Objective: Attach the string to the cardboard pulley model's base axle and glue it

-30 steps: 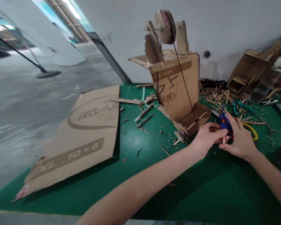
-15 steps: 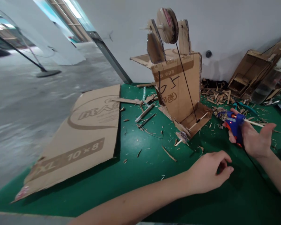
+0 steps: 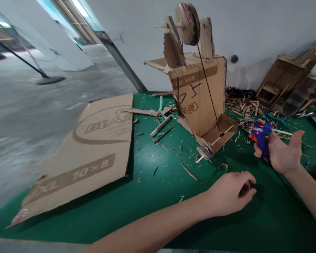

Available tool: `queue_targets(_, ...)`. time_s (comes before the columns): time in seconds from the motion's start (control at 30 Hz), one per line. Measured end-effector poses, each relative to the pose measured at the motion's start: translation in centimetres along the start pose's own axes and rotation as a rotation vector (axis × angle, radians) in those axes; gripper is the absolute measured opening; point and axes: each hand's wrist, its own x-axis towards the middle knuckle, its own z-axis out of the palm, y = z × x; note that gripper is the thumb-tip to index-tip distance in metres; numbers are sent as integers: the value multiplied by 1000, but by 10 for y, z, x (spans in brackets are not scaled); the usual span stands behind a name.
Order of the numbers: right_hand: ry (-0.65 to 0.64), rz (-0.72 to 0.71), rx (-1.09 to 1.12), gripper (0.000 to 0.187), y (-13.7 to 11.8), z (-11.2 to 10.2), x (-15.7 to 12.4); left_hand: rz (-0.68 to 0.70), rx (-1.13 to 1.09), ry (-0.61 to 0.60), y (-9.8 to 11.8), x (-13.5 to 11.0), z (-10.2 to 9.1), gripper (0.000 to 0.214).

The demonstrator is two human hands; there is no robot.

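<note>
In my right hand (image 3: 285, 153) is a blue hot glue gun (image 3: 263, 140), its fingers around the grip and the thumb sticking out away from it. A white glue stick (image 3: 282, 132) pokes from the gun's back, and a small red light glows on its side. My left hand (image 3: 230, 195) hovers over the table with loosely curled fingers; a gap shows between thumb and forefinger, with nothing visible in it. Beyond it stands a cardboard model (image 3: 197, 91) with a round wheel (image 3: 187, 24) on top, a black string (image 3: 208, 88) and a shallow tray (image 3: 223, 135) crossed by a stick.
A large cardboard sheet (image 3: 94, 140) lies at the left of the green table (image 3: 152, 207). Scraps (image 3: 246, 105) are heaped by the wall. At the right are another cardboard construction (image 3: 284, 77), a clear bottle (image 3: 300, 95) and teal-handled pliers (image 3: 276, 120).
The view has shifted slightly, so most things sit a little further left. The glue gun has turned slightly in my right hand. My left hand keeps its curled shape.
</note>
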Motion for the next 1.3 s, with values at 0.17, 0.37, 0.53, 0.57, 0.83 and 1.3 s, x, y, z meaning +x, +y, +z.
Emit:
queue_targets(0.17,16,4,14,100,1,2,0,29,43,-23,-2,1,1,21)
queue_targets(0.37,71,-6,-36,100,6,6,5,68,78,-26,-4,1,3,20)
queue_targets(0.53,106,-76,-80,96,12,6,9,87,100,-14,-4,1,3,19)
queue_targets(0.57,107,-90,-88,94,12,6,9,91,104,-13,-4,1,3,19)
queue_targets(0.83,154,-122,-112,85,13,8,10,78,124,-31,-4,1,3,19)
queue_targets(1.3,207,-76,-116,85,11,7,7,84,128,-36,-1,1,1,19)
